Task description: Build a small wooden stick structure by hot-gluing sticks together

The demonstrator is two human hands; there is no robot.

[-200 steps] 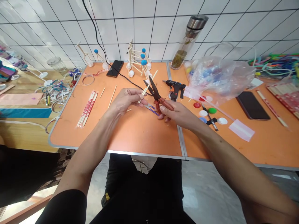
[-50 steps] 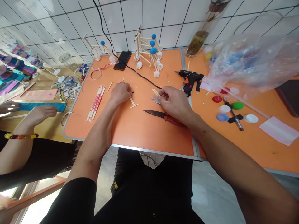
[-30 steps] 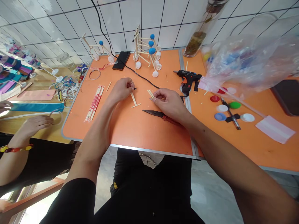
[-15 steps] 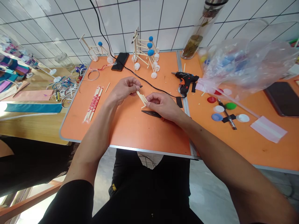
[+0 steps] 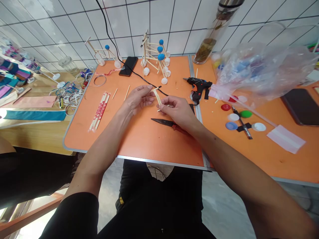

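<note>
My left hand (image 5: pixel 138 98) and my right hand (image 5: pixel 175 111) meet above the middle of the orange table (image 5: pixel 139 139). Both pinch a small frame of short wooden sticks (image 5: pixel 157 95), the left at its upper end, the right at its lower end. Red-handled pliers (image 5: pixel 169 123) lie on the table just under my right hand. A black cable (image 5: pixel 139 75) runs past behind the sticks.
A stick-and-cap model (image 5: pixel 156 56) and a black phone (image 5: pixel 128 65) stand at the back. A black glue gun (image 5: pixel 198 85), coloured bottle caps (image 5: pixel 236 116) and a clear plastic bag (image 5: pixel 259 71) lie to the right. Wrapped chopsticks (image 5: pixel 99 110) lie to the left.
The pliers went from my right hand onto the table. Both hands picked up cut sticks from the table and brought them together, lifted a little towards the back.
</note>
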